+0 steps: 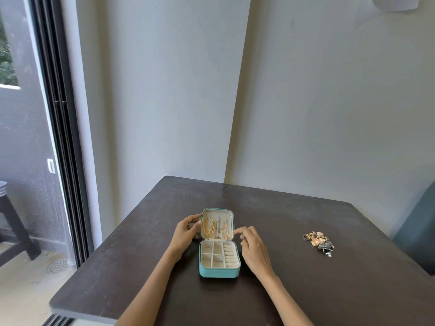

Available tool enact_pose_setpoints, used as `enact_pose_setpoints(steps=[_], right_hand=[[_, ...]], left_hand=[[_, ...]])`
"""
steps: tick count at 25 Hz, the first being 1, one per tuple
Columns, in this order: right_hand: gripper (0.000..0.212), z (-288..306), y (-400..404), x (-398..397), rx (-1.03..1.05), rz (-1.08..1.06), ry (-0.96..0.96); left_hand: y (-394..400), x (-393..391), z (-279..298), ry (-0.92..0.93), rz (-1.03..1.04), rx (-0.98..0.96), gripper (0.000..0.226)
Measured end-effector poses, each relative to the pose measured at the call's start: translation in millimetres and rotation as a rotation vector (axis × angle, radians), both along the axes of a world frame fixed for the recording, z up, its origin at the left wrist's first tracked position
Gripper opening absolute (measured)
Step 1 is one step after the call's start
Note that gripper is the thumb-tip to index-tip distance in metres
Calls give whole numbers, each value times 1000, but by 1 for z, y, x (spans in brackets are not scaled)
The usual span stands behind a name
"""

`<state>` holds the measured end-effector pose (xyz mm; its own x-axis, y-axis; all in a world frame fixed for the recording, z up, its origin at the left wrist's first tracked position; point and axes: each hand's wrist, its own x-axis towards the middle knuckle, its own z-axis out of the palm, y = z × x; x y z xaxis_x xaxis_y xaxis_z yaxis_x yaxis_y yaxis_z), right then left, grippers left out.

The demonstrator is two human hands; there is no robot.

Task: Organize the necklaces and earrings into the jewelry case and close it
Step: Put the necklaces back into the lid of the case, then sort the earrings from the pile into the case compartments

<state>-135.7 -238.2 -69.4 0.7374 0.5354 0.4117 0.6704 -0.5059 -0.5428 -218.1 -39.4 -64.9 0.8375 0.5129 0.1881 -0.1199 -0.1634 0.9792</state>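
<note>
A small teal jewelry case (pixel 219 272) stands open in the middle of the dark table, its lid upright. Gold and rose necklaces (pixel 210 227) hang inside the lid. The cream compartments of the base hold nothing that I can see. My left hand (pixel 186 231) grips the lid's left edge. My right hand (pixel 253 248) hovers by the lid's right edge, fingers spread and holding nothing. A small heap of earrings and rings (pixel 319 242), gold and silver, lies on the table well to the right of the case.
The dark table (pixel 146 267) sits in a corner against pale walls. A teal chair back (pixel 419 234) stands at the right edge. A sliding door frame and a dark stool (pixel 11 222) are to the left.
</note>
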Motion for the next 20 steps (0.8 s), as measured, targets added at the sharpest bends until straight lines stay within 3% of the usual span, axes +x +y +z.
enact_pose_setpoints(steps=[4, 7, 15, 20], right_hand=[[28, 0, -4, 0, 199, 17, 271], [31, -1, -5, -3, 236, 49, 441], [37, -2, -5, -6, 240, 35, 529], [31, 9, -9, -15, 381, 28, 574]], left_hand=[[-4, -2, 1, 3, 65, -19, 24], [-8, -8, 1, -12, 73, -58, 28], [-16, -18, 10, 13, 43, -224, 38], [-25, -16, 47, -21, 44, -45, 33]])
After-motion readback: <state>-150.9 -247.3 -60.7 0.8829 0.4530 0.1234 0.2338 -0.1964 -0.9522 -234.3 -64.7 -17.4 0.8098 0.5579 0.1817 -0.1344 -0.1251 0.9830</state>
